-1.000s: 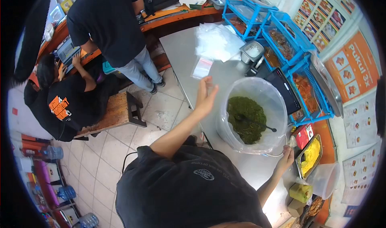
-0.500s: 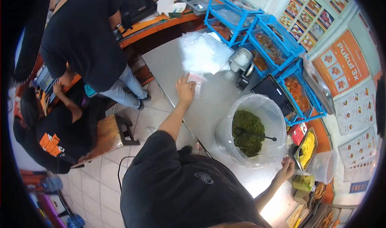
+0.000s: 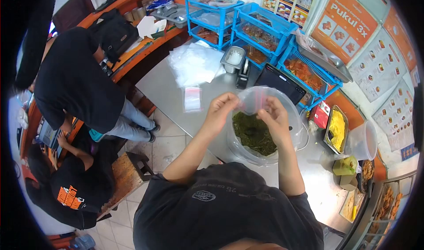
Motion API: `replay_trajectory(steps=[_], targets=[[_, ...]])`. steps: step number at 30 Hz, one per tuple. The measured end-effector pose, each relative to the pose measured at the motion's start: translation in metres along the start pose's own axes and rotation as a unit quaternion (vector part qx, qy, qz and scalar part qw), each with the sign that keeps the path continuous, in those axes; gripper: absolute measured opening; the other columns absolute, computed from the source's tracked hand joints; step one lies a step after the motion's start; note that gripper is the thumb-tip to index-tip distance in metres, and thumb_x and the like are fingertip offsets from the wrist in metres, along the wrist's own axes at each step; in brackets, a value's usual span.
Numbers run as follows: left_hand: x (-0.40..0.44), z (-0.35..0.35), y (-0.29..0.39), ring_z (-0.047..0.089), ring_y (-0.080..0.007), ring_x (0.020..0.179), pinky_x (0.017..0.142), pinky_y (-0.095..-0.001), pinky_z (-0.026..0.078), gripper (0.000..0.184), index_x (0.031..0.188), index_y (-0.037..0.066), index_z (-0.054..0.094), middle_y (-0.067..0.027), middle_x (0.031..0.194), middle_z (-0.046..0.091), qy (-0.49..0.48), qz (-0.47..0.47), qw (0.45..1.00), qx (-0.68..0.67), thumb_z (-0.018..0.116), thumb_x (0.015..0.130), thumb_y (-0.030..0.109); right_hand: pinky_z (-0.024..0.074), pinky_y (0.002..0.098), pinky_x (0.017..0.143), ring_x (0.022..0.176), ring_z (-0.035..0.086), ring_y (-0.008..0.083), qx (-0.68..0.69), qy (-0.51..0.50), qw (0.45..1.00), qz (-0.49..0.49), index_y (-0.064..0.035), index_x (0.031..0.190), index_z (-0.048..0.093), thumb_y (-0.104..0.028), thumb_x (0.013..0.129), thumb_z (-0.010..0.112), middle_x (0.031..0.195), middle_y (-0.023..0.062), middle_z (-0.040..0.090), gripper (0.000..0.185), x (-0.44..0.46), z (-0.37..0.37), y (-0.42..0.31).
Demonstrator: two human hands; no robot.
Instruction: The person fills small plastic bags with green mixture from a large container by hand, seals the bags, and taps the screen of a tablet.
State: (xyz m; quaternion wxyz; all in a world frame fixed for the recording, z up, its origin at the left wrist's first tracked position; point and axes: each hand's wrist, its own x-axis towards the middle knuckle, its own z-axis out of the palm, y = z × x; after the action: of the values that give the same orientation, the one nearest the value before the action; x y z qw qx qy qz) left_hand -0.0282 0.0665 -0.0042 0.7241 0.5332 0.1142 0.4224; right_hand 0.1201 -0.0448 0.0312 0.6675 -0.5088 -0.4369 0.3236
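Small zip bag (image 3: pixel 251 102) between left hand (image 3: pixel 219 110) and right hand (image 3: pixel 275 121); opening it seems the step
Each looks pinched tight on an edge, tub (image 3: pixel 295 116) just beneath; whether its mouth is parted I can't quite see; next calls for teasing it apart.

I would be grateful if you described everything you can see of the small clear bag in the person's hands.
The small clear bag looks like thin, see-through plastic, with reddish-pink lines running across it nearer the right hand. That hand and the left hand pinch it at opposite sides. From this view it appears over the tub of green contents. Whether its mouth is open is unclear.
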Motion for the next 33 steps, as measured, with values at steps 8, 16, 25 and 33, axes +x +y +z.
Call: replay_trajectory(steps=[8,16,25,33], targets=[[-0.021,0.014,-0.011,0.061,-0.0097,0.083,0.078,-0.0249,0.048,0.017,0.09,-0.001,0.069,-0.0047,0.085,0.069,0.077,-0.024,0.995,0.056,0.059,0.091,0.013,0.0484,0.0242,0.067,0.072,0.059,0.0107,-0.131,0.043,0.99,-0.036,0.004,0.094,0.065,-0.011,0.093,0.057,0.083,0.0058,0.067,0.018,-0.017,-0.033,0.012],[0.026,-0.15,-0.043,0.067,-0.0257,0.087,0.083,-0.0353,0.046,0.019,0.089,0.003,0.07,-0.0133,0.091,0.07,0.407,0.213,0.654,0.601,0.057,0.09,0.016,0.0457,0.0249,0.068,0.074,0.058,0.0114,-0.144,0.117,0.982,-0.031,0.0036,0.097,0.066,-0.018,0.095,0.055,0.084,0.0062,0.065,0.025,-0.046,-0.097,0.011],[0.03,-0.169,-0.136,0.046,-0.0298,0.124,0.103,-0.0522,0.027,0.036,0.108,0.006,0.064,-0.0121,0.123,0.058,0.305,0.069,0.575,0.756,0.052,0.089,0.034,0.0384,0.0235,0.062,0.063,0.047,0.0095,-0.24,0.112,0.96,-0.087,0.0029,0.094,0.065,-0.023,0.097,0.047,0.072,0.0013,0.056,0.032,-0.048,-0.106,-0.008],[-0.012,0.067,0.016,0.052,-0.0312,0.103,0.097,-0.0448,0.033,0.028,0.098,0.006,0.06,-0.0119,0.1,0.058,-0.075,0.287,0.86,0.414,0.065,0.083,0.028,0.0295,0.0215,0.051,0.057,0.04,0.0059,-0.21,-0.056,0.976,-0.001,-0.0028,0.088,0.064,-0.024,0.1,0.042,0.062,-0.0016,0.044,0.033,-0.046,-0.04,0.006]])
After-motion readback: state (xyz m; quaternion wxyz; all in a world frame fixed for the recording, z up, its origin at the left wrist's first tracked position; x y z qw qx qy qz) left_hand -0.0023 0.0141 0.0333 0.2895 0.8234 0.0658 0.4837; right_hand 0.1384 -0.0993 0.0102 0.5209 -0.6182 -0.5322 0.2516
